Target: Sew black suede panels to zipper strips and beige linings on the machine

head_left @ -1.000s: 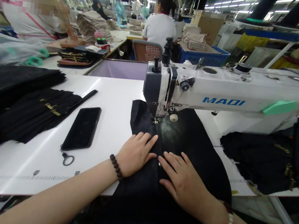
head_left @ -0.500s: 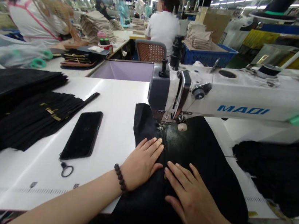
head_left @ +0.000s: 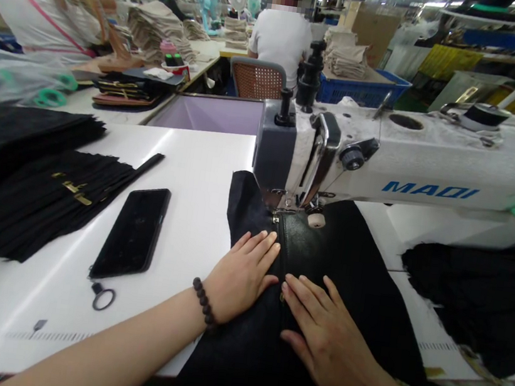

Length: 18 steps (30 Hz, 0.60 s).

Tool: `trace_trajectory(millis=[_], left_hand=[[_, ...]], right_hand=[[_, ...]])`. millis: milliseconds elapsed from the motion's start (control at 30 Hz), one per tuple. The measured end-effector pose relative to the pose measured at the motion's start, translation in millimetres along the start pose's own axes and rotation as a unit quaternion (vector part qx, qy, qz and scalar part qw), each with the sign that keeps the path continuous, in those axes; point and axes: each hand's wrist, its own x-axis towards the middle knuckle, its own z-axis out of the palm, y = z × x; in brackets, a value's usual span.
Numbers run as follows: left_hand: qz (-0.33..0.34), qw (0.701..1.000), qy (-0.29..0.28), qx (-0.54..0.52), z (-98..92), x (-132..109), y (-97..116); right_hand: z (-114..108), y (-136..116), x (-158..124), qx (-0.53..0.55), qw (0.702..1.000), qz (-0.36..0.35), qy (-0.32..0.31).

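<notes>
A large black leather-like panel [head_left: 355,275] lies under the head of a white sewing machine [head_left: 433,159] and hangs over the table's front edge. Down its middle runs a zipper [head_left: 283,253], with a small gold pull by my right fingertips. My left hand [head_left: 244,273] rests flat on the panel left of the zipper, fingers spread, just in front of the presser foot [head_left: 275,218]. On the other side, my right hand [head_left: 325,328] lies with fingers stretched out, their tips near the zipper. Neither hand grasps anything.
A black phone [head_left: 131,233] with a ring strap [head_left: 103,299] lies on the white table [head_left: 207,174]. Black zippered pieces [head_left: 53,191] are stacked at left, more black fabric [head_left: 476,298] at right. Beyond are a purple bin [head_left: 210,117], a blue crate [head_left: 360,91] and people seated.
The camera view has shifted slightly, so the phone and stacks sit further left. Both hands stay flat on the panel, almost unmoved relative to it.
</notes>
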Motion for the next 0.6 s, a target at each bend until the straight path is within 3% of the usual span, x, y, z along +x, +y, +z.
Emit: trace_trajectory(millis=[167,433,600], left_hand=[[0.014,1.0,0.003,-0.009,-1.4,-6.5,4.4],[0.069,0.996,0.023,-0.055,-6.7,-64.7,43.3],[0.079,0.994,0.04,-0.063,-6.3,-67.6,52.9]], right_hand=[[-4.8,3.9,-2.7,0.033,0.999,-0.033,0.019],[-8.4,6.6,-8.2,0.043,0.998,-0.05,0.0],[-9.8,8.7,-10.5,0.02,0.998,-0.049,-0.029]])
